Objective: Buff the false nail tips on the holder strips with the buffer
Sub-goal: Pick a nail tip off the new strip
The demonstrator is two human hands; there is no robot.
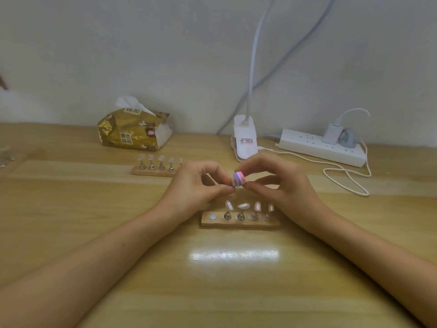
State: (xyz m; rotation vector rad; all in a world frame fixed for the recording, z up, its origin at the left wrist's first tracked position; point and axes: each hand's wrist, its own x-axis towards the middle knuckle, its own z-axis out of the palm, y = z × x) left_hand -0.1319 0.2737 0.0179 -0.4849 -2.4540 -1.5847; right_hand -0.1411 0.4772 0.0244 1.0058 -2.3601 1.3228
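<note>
Left hand [196, 183] pinches 1 nail tip [234, 183] & right hand [281, 183] pinches the buffer [238, 178] on it; near strip [238, 223] w/ 4 more tips [243, 205], far strip [151, 172] w/ 5, so prob. lots left.

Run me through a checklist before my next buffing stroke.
1. Buffer gripped in right hand: ok.
2. Held tip pinched in left hand: ok.
3. Held tip flush on buffer: cannot tell, fingers hide it.
4. Near strip flat on table: ok.
5. Near strip's leftmost slot filled: not ok, bare.
6. Its second tip from left upright: not ok, lies sideways.
</note>
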